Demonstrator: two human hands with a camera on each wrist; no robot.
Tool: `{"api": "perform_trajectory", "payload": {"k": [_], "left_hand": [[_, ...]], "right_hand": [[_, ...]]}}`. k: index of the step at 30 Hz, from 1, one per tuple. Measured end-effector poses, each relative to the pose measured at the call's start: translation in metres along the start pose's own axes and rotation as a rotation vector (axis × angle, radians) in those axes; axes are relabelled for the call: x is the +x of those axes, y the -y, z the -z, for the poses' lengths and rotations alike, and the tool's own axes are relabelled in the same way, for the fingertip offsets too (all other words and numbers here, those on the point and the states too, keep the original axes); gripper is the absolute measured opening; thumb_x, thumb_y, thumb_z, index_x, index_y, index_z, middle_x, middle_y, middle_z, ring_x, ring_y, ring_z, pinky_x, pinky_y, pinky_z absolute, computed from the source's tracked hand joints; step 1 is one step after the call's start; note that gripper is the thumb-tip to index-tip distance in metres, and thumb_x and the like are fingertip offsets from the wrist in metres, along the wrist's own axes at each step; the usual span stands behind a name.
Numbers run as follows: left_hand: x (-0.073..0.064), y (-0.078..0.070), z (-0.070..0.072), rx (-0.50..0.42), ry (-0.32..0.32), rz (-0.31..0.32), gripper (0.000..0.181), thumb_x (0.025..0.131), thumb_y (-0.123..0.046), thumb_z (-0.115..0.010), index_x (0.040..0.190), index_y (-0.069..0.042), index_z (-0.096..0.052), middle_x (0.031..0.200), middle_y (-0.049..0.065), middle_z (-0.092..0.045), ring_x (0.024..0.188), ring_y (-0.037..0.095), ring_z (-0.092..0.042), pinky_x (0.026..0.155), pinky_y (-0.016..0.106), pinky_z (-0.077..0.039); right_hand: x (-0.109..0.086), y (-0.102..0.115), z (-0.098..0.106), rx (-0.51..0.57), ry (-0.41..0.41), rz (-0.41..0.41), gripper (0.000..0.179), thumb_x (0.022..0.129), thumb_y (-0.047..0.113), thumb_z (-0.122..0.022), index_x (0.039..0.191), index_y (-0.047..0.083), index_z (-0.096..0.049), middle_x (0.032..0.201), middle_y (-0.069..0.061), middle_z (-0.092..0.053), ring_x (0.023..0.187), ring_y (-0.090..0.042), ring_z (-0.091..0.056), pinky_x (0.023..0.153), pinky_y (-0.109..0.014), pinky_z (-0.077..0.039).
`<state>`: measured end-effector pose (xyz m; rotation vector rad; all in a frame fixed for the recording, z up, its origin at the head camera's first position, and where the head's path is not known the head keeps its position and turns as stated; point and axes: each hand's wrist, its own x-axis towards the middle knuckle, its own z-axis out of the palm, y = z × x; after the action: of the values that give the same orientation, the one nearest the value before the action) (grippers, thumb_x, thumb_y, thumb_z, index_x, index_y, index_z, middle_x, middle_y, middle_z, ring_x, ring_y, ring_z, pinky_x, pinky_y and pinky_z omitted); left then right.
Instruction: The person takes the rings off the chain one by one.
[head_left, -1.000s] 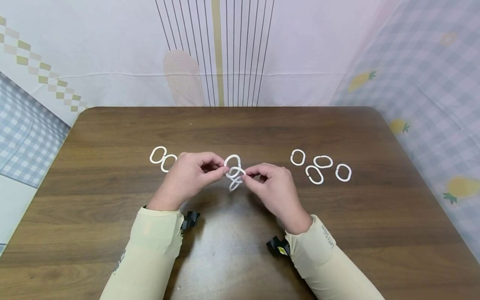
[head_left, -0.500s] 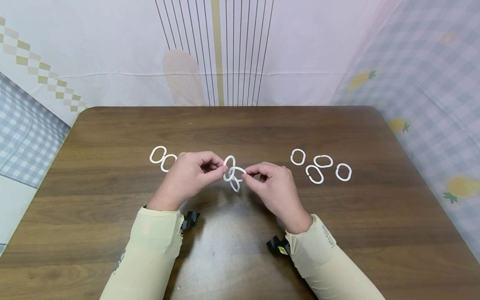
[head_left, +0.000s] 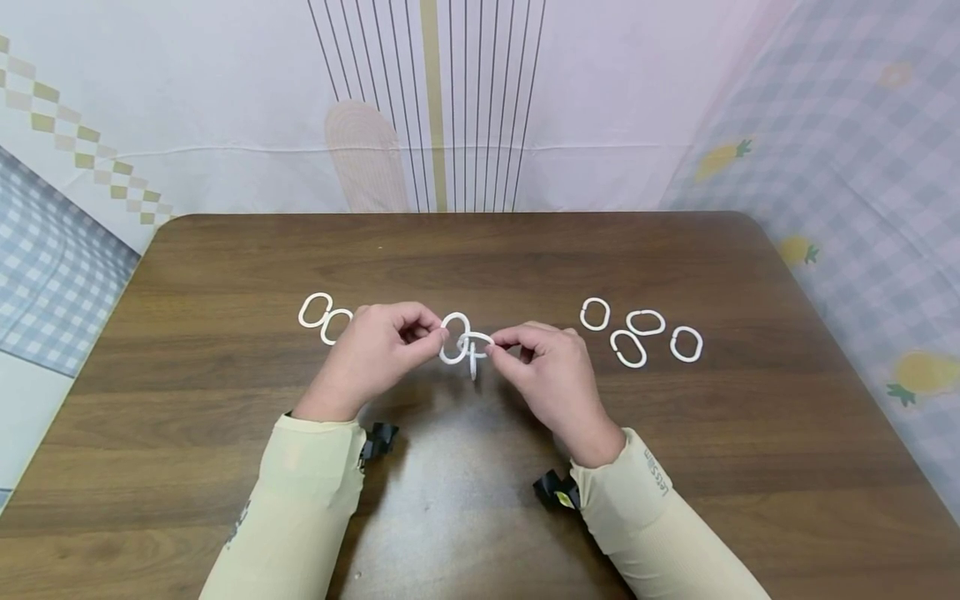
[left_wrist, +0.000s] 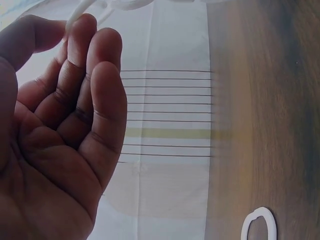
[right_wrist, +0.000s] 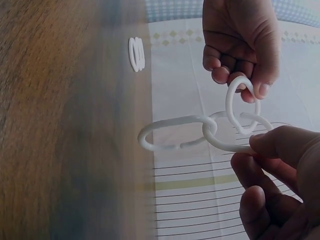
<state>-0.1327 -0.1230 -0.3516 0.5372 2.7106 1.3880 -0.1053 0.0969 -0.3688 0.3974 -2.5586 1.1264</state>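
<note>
In the head view my left hand pinches a white oval plastic chain link between thumb and fingertips. My right hand pinches a second white link by its right end. A third link hangs down from that second one. The right wrist view shows the left hand's link passing through the second link, with the third link looped on its other end. Only part of the pinched link shows at the top of the left wrist view.
Two loose links lie on the brown wooden table to the left, partly behind the left hand. Several more, among them one link, lie to the right. A patterned cloth hangs beyond the table's far edge.
The left hand's link has shifted slightly left and away from the right hand. The hanging link has swung from tilted to straight down. Both hands keep their pinch.
</note>
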Motion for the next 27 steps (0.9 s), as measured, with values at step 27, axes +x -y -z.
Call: {"api": "perform_trajectory", "payload": {"k": [27], "left_hand": [[-0.0005, -0.0018, 0.0017, -0.014, 0.027, 0.049, 0.008, 0.092, -0.019, -0.068, 0.086, -0.018, -0.074, 0.074, -0.007, -0.067, 0.069, 0.013, -0.060, 0.064, 0.030, -0.047]], "right_hand": [[0.0037, -0.0047, 0.0064, 0.021, -0.025, -0.023, 0.007, 0.083, 0.006, -0.079, 0.089, 0.010, -0.081, 0.075, 0.004, -0.068, 0.061, -0.009, -0.052, 0.056, -0.024, -0.043]]}}
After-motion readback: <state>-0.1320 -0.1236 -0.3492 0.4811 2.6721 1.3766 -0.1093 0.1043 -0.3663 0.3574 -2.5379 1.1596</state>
